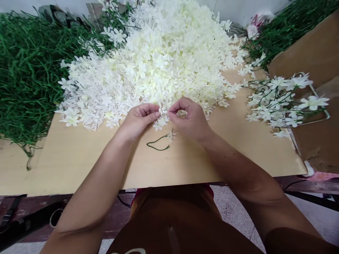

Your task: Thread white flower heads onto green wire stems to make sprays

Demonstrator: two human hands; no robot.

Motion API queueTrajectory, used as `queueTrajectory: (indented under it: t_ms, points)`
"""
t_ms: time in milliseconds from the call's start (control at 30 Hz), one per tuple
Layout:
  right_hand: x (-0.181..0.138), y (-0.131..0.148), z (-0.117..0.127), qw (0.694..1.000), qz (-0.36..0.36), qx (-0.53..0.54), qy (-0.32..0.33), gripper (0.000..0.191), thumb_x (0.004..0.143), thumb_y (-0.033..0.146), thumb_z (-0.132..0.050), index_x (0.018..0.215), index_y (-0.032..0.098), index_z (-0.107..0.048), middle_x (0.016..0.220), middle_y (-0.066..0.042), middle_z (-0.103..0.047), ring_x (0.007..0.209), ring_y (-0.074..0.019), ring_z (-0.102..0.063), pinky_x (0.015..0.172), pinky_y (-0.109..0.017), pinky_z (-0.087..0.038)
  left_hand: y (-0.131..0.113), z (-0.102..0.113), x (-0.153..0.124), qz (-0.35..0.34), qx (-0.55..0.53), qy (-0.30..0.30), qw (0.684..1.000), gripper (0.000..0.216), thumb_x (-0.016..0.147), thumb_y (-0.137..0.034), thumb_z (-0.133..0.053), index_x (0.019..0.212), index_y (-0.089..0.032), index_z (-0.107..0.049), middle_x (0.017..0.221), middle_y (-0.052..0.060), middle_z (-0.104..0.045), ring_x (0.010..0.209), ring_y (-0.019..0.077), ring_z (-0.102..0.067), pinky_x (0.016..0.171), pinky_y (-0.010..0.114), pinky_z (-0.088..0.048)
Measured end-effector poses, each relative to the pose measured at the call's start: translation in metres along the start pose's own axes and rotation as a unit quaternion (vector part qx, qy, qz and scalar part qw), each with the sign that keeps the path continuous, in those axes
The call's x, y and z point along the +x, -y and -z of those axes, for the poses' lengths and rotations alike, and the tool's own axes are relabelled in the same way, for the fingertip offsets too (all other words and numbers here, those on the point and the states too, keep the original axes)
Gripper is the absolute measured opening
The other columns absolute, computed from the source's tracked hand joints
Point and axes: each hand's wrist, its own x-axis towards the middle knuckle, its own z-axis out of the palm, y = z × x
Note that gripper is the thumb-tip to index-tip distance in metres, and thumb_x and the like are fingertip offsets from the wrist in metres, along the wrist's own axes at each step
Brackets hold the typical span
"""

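Note:
At the front edge of a big heap of white artificial flowers point(169, 60), both of my hands meet with closed fingertips. My left hand point(141, 118) pinches small white flower petals point(160, 123) between thumb and forefinger. Opposite it, my right hand point(190, 116) pinches the same white piece from the right; its exact part is partly hidden by the fingertips. Just below my hands, a curved green stem point(156, 145) with a spiky whitish tip point(171, 135) lies on the tan board.
A thick mass of green stems point(26, 67) covers the left side, with more green stems point(291, 30) at the back right. Several finished-looking white flower sprays point(280, 100) rest on a wire frame point(319, 118) beside a cardboard box point(315, 67). The tan board point(87, 155) ends near my body.

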Motion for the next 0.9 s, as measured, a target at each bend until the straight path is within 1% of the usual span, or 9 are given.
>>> queueTrajectory:
  t_ms: [100, 167, 267, 333, 467, 633, 700, 833, 900]
  points:
    - [0.000, -0.002, -0.001, 1.000, 0.010, -0.022, 0.000, 0.012, 0.077, 0.013, -0.062, 0.069, 0.021, -0.057, 0.076, 0.000, -0.061, 0.079, -0.0162, -0.058, 0.079, -0.034, -0.049, 0.005, -0.002, 0.000, 0.005, -0.032, 0.017, 0.999, 0.048, 0.054, -0.051, -0.091, 0.081, -0.019, -0.069, 0.073, 0.001, -0.066, 0.068, 0.0153, -0.063, 0.069, 0.032, -0.052]
    - [0.000, -0.003, -0.001, 0.999, 0.020, -0.039, 0.009, 0.013, 0.078, 0.013, -0.062, 0.070, 0.021, -0.056, 0.075, 0.000, -0.060, 0.078, -0.0160, -0.058, 0.078, -0.033, -0.048, 0.005, -0.003, -0.001, 0.013, -0.051, 0.026, 0.998, 0.047, 0.053, -0.049, -0.093, 0.081, -0.019, -0.071, 0.073, 0.000, -0.068, 0.068, 0.0145, -0.064, 0.070, 0.031, -0.053]
    - [0.000, -0.004, -0.002, 0.994, 0.058, -0.093, 0.008, 0.015, 0.081, 0.014, -0.061, 0.070, 0.021, -0.055, 0.075, -0.001, -0.059, 0.079, -0.0170, -0.057, 0.079, -0.034, -0.048, 0.003, -0.006, -0.001, 0.032, -0.081, 0.027, 0.996, 0.046, 0.049, -0.044, -0.096, 0.077, -0.019, -0.071, 0.069, -0.001, -0.067, 0.065, 0.0121, -0.062, 0.067, 0.028, -0.052]
    - [0.000, -0.006, -0.003, 0.985, 0.096, -0.146, -0.001, 0.016, 0.084, 0.014, -0.059, 0.071, 0.021, -0.054, 0.076, -0.003, -0.058, 0.081, -0.0185, -0.057, 0.079, -0.035, -0.048, 0.003, -0.007, -0.001, 0.038, -0.083, 0.022, 0.996, 0.044, 0.049, -0.043, -0.096, 0.075, -0.018, -0.071, 0.067, -0.001, -0.067, 0.062, 0.0109, -0.060, 0.064, 0.026, -0.051]
    - [-0.001, -0.009, -0.005, 0.954, 0.163, -0.253, -0.008, 0.019, 0.090, 0.014, -0.052, 0.073, 0.023, -0.053, 0.079, -0.006, -0.057, 0.085, -0.0220, -0.056, 0.080, -0.037, -0.049, 0.005, -0.008, 0.000, 0.025, -0.029, 0.020, 0.999, 0.035, 0.058, -0.042, -0.090, 0.073, -0.018, -0.070, 0.068, 0.001, -0.067, 0.060, 0.0112, -0.056, 0.057, 0.025, -0.046]
    - [-0.001, -0.011, -0.010, 0.918, 0.216, -0.331, -0.016, 0.021, 0.093, 0.014, -0.046, 0.075, 0.022, -0.054, 0.084, -0.008, -0.056, 0.088, -0.0240, -0.054, 0.079, -0.040, -0.049, 0.007, -0.011, -0.003, -0.002, 0.068, 0.030, 0.997, 0.026, 0.072, -0.038, -0.076, 0.063, -0.018, -0.062, 0.057, -0.001, -0.056, 0.053, 0.0104, -0.046, 0.050, 0.025, -0.035]
    - [-0.002, -0.012, -0.011, 0.912, 0.225, -0.343, -0.023, 0.022, 0.092, 0.011, -0.045, 0.075, 0.022, -0.054, 0.084, -0.008, -0.056, 0.088, -0.0237, -0.054, 0.080, -0.039, -0.048, 0.006, -0.012, -0.004, -0.019, 0.087, 0.023, 0.996, 0.026, 0.074, -0.034, -0.074, 0.061, -0.018, -0.060, 0.056, -0.002, -0.053, 0.053, 0.0100, -0.045, 0.050, 0.024, -0.034]
    - [-0.002, -0.017, -0.011, 0.909, 0.241, -0.339, -0.019, 0.022, 0.093, 0.010, -0.043, 0.078, 0.021, -0.054, 0.085, -0.007, -0.054, 0.090, -0.0226, -0.053, 0.080, -0.039, -0.047, 0.006, -0.012, -0.005, -0.031, 0.079, 0.010, 0.996, 0.017, 0.075, -0.032, -0.072, 0.068, -0.016, -0.066, 0.063, 0.000, -0.060, 0.058, 0.0109, -0.050, 0.055, 0.024, -0.038]
    - [-0.002, -0.020, -0.011, 0.909, 0.250, -0.334, -0.018, 0.022, 0.094, 0.011, -0.042, 0.079, 0.021, -0.055, 0.085, -0.007, -0.053, 0.091, -0.0224, -0.052, 0.080, -0.039, -0.047, 0.006, -0.011, -0.005, -0.029, 0.082, 0.010, 0.996, 0.017, 0.075, -0.032, -0.072, 0.070, -0.016, -0.066, 0.063, 0.000, -0.060, 0.057, 0.0108, -0.049, 0.054, 0.024, -0.038]
